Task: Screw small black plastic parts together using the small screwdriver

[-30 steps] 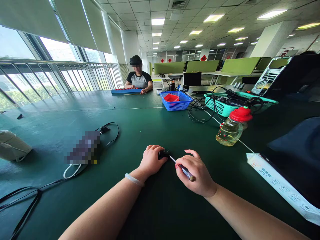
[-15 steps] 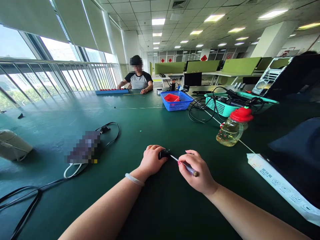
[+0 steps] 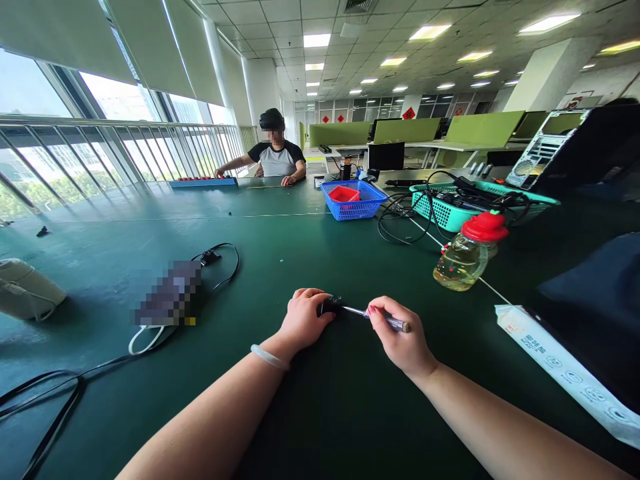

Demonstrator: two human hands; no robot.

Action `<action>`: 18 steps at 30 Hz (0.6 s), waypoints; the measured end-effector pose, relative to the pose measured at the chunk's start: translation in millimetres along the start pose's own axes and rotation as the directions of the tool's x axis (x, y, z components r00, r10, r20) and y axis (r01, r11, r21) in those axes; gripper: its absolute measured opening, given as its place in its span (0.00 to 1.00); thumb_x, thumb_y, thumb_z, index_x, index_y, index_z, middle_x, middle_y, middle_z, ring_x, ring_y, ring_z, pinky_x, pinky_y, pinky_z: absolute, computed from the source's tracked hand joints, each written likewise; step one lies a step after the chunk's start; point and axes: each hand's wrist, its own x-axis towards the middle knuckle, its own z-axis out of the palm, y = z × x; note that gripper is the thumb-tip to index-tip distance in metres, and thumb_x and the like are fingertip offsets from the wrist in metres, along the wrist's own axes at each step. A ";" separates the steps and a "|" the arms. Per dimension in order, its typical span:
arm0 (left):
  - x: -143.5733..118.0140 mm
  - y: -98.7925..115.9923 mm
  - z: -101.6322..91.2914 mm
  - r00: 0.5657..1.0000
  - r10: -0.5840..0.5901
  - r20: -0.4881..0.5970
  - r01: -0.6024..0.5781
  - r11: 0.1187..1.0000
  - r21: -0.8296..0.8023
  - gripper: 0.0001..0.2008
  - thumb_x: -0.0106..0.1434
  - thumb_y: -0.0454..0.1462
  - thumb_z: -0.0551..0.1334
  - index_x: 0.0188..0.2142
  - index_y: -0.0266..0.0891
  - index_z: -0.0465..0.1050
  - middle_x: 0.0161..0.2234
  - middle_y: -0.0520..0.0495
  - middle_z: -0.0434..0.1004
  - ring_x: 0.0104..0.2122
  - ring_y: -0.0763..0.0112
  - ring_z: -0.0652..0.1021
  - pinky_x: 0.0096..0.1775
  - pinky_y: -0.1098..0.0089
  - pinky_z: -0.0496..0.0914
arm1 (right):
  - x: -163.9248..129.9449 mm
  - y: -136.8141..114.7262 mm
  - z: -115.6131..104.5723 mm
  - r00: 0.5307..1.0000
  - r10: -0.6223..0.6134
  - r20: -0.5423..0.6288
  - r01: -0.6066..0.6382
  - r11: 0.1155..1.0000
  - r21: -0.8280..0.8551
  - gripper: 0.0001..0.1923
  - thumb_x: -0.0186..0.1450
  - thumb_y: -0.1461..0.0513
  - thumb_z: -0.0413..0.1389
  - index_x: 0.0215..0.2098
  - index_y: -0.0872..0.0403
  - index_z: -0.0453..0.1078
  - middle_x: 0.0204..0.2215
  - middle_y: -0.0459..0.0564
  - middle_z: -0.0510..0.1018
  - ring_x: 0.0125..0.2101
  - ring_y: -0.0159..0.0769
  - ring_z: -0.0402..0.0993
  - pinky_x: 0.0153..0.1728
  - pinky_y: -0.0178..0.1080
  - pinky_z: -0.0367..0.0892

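Observation:
My left hand (image 3: 306, 317) is closed around a small black object (image 3: 330, 306), pressing it against the dark green table (image 3: 280, 267); the fingers cover much of it, so its kind is unclear. In my right hand (image 3: 401, 337) is a screwdriver (image 3: 397, 324) with a translucent purplish handle, pinched between thumb and fingers. Its thin metal shaft points left and reaches the right side of the black object. Whether the tip sits in a screw is too small to tell.
A pixelated phone-like device (image 3: 170, 293) with cables lies left. Ahead are a blue basket (image 3: 354, 209) and a teal basket (image 3: 443, 213) of cables. A red-lidded bottle (image 3: 465, 257) and white packet (image 3: 565, 373) are right. Across the table sits a person (image 3: 277, 157) beside a blue strip (image 3: 205, 183).
My right hand has shifted slightly right and up, and the screwdriver lies flatter. My left hand stays put. Across the table, the blue strip has moved left with the person's hand.

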 end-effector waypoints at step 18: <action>0.9 0.0 -0.6 1.000 -0.007 0.002 0.007 1.000 -0.011 0.17 0.58 0.38 0.66 0.48 0.48 0.76 0.52 0.48 0.76 0.55 0.55 0.69 0.58 0.53 0.64 | 5.7 19.2 9.6 0.909 0.413 -0.052 -0.365 0.850 0.379 0.23 0.67 0.45 0.53 0.25 0.52 0.70 0.14 0.42 0.68 0.20 0.34 0.71 0.29 0.37 0.71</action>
